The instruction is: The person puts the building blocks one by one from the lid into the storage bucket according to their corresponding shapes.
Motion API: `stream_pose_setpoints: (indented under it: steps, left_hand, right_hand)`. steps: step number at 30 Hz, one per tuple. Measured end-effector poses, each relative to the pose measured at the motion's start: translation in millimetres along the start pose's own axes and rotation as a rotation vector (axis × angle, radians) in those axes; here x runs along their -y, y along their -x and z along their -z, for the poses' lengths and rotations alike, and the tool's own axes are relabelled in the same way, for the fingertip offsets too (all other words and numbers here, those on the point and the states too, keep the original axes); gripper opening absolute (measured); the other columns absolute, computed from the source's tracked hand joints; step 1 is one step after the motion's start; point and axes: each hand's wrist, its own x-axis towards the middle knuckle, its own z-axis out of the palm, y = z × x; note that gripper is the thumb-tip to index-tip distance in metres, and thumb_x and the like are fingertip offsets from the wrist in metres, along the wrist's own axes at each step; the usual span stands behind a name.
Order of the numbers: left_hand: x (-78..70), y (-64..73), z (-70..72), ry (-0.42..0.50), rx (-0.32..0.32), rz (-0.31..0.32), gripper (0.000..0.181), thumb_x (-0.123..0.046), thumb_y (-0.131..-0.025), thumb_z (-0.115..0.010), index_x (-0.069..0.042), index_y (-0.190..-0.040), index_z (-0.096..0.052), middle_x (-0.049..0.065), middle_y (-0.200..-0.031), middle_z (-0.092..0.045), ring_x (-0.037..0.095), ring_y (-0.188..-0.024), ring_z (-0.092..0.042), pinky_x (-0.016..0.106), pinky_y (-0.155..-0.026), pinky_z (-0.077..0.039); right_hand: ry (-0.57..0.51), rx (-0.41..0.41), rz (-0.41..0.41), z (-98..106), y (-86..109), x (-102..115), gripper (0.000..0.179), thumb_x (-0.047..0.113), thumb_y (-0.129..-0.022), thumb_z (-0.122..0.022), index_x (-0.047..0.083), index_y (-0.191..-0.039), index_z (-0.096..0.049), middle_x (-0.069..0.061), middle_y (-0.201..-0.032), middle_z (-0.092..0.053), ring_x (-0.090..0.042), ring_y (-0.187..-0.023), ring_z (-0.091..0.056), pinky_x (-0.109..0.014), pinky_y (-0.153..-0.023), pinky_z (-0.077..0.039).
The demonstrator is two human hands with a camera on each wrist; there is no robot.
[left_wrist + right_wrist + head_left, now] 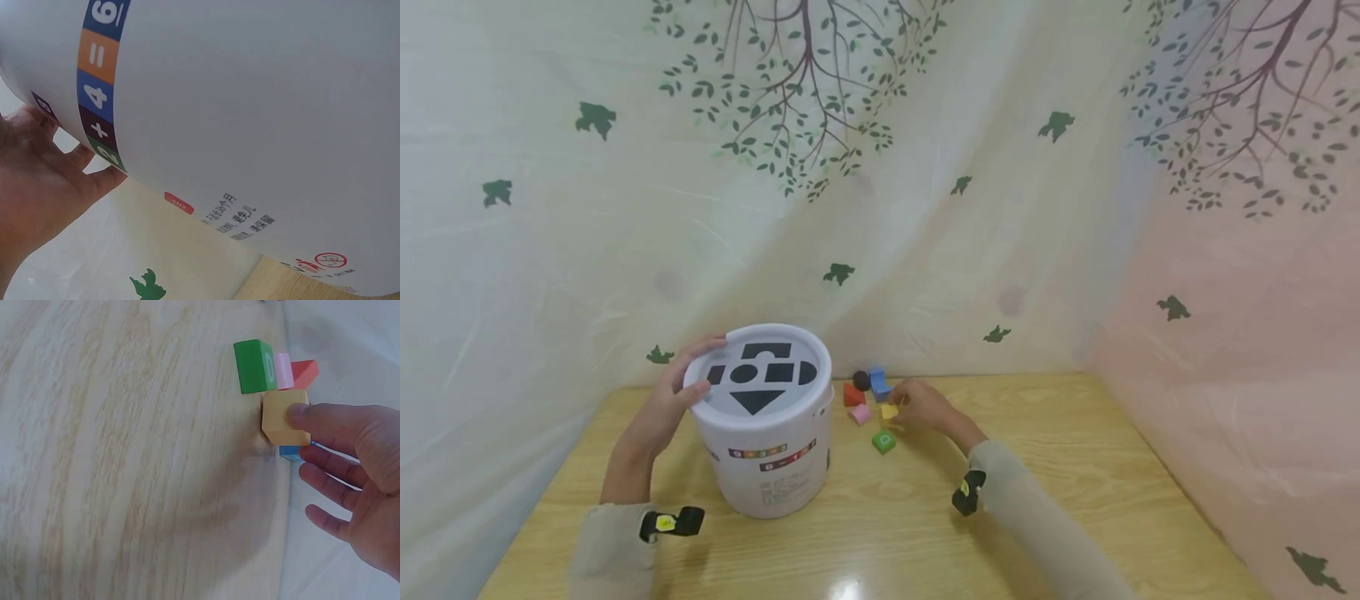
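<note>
A white bucket (pixel 770 471) stands upright on the table. Its white lid (pixel 706 408) has dark cut-outs in several shapes. My left hand (pixel 662 408) rests on the left side of the rim with spread fingers. In the left wrist view, fingertips touch the bucket's wall (pixel 250 112). To the bucket's right, my right hand (pixel 925 408) pinches a yellow block (pixel 284 419), its thumb on one face; the far side of this grip is hidden. Close by lie a green block (pixel 883 441), a pink block (pixel 861 414), a red block (pixel 853 395), a blue curved block (pixel 879 385) and a dark round piece (pixel 861 381).
The wooden table (pixel 1037 500) reaches back to a pale curtain (pixel 925 317) printed with trees and birds. The blocks lie near the table's back edge, close to the bucket. A black band with a camera (pixel 967 492) sits on each wrist.
</note>
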Motion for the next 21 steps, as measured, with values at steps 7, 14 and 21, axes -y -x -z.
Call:
stream_pose_setpoints:
  steps: [7, 14, 21]
  left_hand:
    - [1.7, -0.5, 1.0, 0.009, -0.004, 0.001, 0.054, -0.015, -0.099, -0.049, -0.011, -0.153, -0.042, 0.010, -0.163, -0.024, 0.013, -0.137, -0.035, 0.013, -0.101, -0.036]
    - [3.4, -1.1, 1.8, 0.012, -0.001, 0.003, 0.055, -0.015, -0.099, -0.049, -0.012, -0.153, -0.042, 0.007, -0.163, -0.025, 0.013, -0.137, -0.033, 0.012, -0.102, -0.036]
    - [4.1, -1.2, 1.2, 0.030, 0.002, -0.001, 0.054, -0.015, -0.099, -0.049, -0.013, -0.153, -0.042, 0.004, -0.161, -0.026, 0.014, -0.136, -0.035, 0.013, -0.101, -0.036]
  right_hand:
    - [-0.011, -0.019, 0.032, 8.9, 1.1, -0.1, 0.023, 0.012, -0.081, -0.084, 0.003, -0.099, -0.073, -0.009, -0.101, -0.073, -0.023, -0.097, -0.064, -0.040, -0.088, -0.054]
    - [-0.016, 0.024, 0.034, 20.0, 2.8, 4.0, 0.028, 0.016, -0.082, -0.084, 0.004, -0.105, -0.073, -0.009, -0.107, -0.073, -0.026, -0.104, -0.066, -0.043, -0.093, -0.055]
    - [0.029, 0.075, 0.060, 27.2, 4.3, 11.9, 0.028, 0.015, -0.082, -0.083, 0.004, -0.106, -0.073, -0.009, -0.106, -0.073, -0.028, -0.105, -0.066, -0.042, -0.092, -0.055]
